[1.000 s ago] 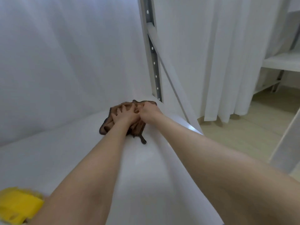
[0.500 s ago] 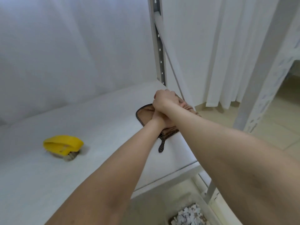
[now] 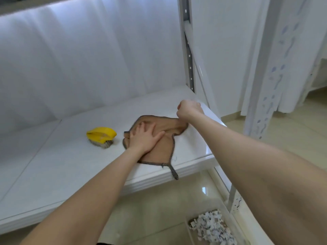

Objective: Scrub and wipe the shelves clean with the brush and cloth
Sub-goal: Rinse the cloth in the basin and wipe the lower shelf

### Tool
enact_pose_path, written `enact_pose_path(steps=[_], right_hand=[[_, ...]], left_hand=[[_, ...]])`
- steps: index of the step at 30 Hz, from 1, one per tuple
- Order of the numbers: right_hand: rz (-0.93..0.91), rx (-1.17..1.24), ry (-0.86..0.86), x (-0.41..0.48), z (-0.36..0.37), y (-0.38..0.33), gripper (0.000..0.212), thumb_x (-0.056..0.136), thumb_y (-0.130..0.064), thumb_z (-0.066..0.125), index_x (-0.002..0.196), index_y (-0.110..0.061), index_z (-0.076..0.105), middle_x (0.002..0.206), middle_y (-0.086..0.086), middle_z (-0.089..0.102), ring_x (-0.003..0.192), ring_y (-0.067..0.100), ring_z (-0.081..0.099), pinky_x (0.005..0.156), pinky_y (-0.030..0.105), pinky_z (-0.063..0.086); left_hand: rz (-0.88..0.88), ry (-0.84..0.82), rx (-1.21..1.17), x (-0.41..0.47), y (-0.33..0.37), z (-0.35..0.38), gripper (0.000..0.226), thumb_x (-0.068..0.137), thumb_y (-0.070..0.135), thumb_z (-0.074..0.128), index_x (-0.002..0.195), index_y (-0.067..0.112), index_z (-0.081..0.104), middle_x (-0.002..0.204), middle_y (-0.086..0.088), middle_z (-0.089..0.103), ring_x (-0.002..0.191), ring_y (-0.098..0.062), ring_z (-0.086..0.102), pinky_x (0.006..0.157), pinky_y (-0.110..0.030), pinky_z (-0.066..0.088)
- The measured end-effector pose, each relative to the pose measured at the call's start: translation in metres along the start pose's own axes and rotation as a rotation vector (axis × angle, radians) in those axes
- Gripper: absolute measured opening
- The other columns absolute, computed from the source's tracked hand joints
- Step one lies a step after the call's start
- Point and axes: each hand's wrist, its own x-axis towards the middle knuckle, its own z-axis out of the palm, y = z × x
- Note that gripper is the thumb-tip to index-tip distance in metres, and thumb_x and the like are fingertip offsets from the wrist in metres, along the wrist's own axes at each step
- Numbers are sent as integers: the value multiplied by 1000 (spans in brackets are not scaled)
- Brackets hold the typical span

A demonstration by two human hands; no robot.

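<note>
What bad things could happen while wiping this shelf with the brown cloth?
A corner of the cloth hangs over the front edge of the shelf, so a pull might drag it off toward the paper scraps below. The yellow brush sits close beside the cloth; the left hand, pressing flat on it, could knock the brush when sweeping. The right hand, seemingly gripping the cloth's far end, might bump the nearby metal post.

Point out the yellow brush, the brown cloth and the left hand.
yellow brush (image 3: 101, 134), head view, on its yellow back.
brown cloth (image 3: 164, 149), head view, bare fabric beside the thumb.
left hand (image 3: 144, 138), head view, back of the hand.
</note>
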Motion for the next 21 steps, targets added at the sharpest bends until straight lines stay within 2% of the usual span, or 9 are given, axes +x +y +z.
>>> enact_pose_path(steps=[2, 4, 8, 11, 13, 15, 17, 21], right_hand=[[-14, 1, -14, -9, -3, 4, 44, 89, -8, 42, 130, -16, 55, 133, 11, 49, 125, 31, 39, 89, 33, 42], [-13, 3, -28, -15, -5, 6, 44, 89, -7, 42, 130, -16, 55, 133, 11, 49, 124, 31, 40, 88, 33, 42], [-21, -1, -34, -27, -8, -1, 38, 89, -8, 42, 123, -14, 59, 127, 11, 52, 119, 33, 42, 83, 33, 42], [-69, 30, -62, -36, -6, -17, 24, 87, -5, 38, 94, -16, 58, 107, 11, 52, 102, 32, 44, 69, 30, 41], [-111, 50, -81, -41, -5, -31, 18, 88, -7, 39, 87, -17, 54, 101, 10, 52, 95, 30, 45, 67, 29, 40], [-162, 80, -93, -43, -1, -45, 18, 94, -16, 43, 99, -14, 61, 105, 10, 59, 98, 31, 53, 70, 29, 41], [-204, 127, -109, -47, 4, -63, 31, 98, -29, 45, 118, -10, 60, 116, 8, 61, 107, 29, 56, 77, 29, 42], [-333, 244, -196, -63, 25, -112, 52, 94, -43, 55, 133, -9, 49, 133, 8, 54, 120, 26, 51, 85, 31, 39]], left_hand=[[-158, -46, 6, -13, -18, -2, 79, 84, 76, 19, 150, 34, 10, 159, -13, 2, 146, -29, 2, 115, -53, 4], [-131, -82, 32, -25, 1, 1, 83, 82, 79, 19, 150, 35, 1, 159, -13, -2, 146, -31, -2, 113, -56, 1], [157, -67, 38, -56, 68, 10, 91, 75, 84, 18, 150, 36, 1, 159, -7, -1, 146, -29, -4, 113, -58, 2], [405, -27, 47, -79, 99, 20, 83, 83, 73, 31, 150, 31, 3, 159, -1, 4, 146, -26, -4, 114, -55, 4], [488, 16, 35, -82, 91, 17, 83, 82, 69, 43, 148, 27, 16, 155, 1, 16, 145, -22, 4, 115, -50, 10], [520, 47, 79, -82, 65, 13, 83, 79, 70, 50, 147, 31, 22, 155, 3, 18, 145, -18, 6, 117, -46, 10], [460, 16, 92, -85, 28, 9, 91, 75, 75, 52, 148, 39, 13, 158, 6, 8, 146, -13, 0, 118, -43, 4], [306, -29, 90, -111, -58, 4, 98, 69, 82, 49, 147, 46, 3, 159, 10, -1, 146, -8, -4, 118, -40, -1]])
